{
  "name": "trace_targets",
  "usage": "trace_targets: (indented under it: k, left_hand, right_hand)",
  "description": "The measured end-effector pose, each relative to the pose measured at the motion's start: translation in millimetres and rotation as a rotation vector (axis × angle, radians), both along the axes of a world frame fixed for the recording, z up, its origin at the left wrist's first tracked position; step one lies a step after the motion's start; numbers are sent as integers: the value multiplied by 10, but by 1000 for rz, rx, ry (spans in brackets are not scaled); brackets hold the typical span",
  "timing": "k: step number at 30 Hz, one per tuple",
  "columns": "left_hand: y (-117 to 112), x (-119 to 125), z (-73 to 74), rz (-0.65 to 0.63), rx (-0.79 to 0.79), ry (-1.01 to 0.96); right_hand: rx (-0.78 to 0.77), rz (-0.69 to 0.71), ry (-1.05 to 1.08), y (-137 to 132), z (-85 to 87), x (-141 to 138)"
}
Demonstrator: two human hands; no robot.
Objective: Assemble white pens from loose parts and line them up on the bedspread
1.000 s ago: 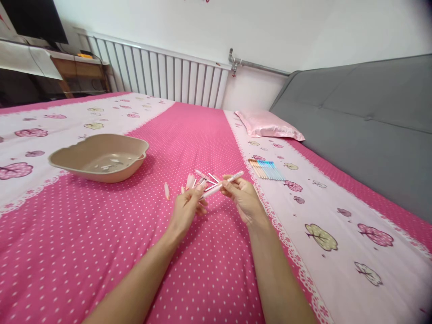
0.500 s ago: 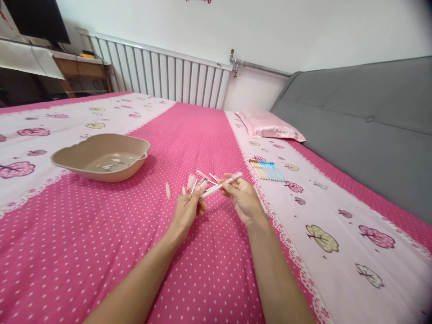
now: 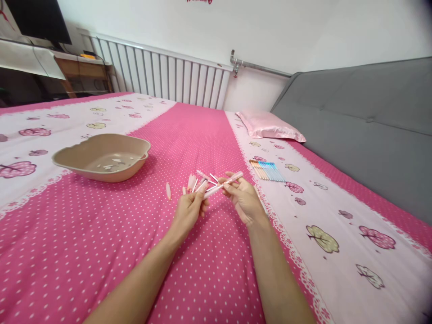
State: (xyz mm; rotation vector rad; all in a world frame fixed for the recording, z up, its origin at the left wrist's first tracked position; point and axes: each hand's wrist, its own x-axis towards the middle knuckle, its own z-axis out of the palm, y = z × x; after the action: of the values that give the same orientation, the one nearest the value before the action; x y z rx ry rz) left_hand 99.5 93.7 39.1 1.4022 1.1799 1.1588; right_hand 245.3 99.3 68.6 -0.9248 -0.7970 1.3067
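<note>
Both my hands meet over a pink dotted bedspread (image 3: 101, 252). My right hand (image 3: 243, 199) is closed round a pale pink pen (image 3: 223, 184), held slanting up to the right. My left hand (image 3: 191, 208) pinches the pen's lower left end with its fingertips. Just beyond my hands lies a small heap of pink pen parts and caps (image 3: 199, 179), and one pink cap (image 3: 168, 191) lies apart to the left.
A beige plastic basin (image 3: 101, 157) with a few small bits in it sits at the left. A row of orange and blue pens (image 3: 267, 170) lies on the right. A pink pillow (image 3: 268, 124), a grey headboard (image 3: 364, 130) and a white radiator (image 3: 162, 74) lie behind.
My left fingertips have moved up onto the pen's lower end. My right hand keeps its hold; the pen has barely shifted.
</note>
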Motion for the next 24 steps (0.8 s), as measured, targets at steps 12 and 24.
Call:
trace_targets:
  k: [12,24]
  left_hand:
    - [30,17,-33,91,126,-15]
    - [1,14,13,4,-194,-109]
  right_hand:
    - [-3,-32,8,18,-25,20]
    - [-2,0,27,5,-14,8]
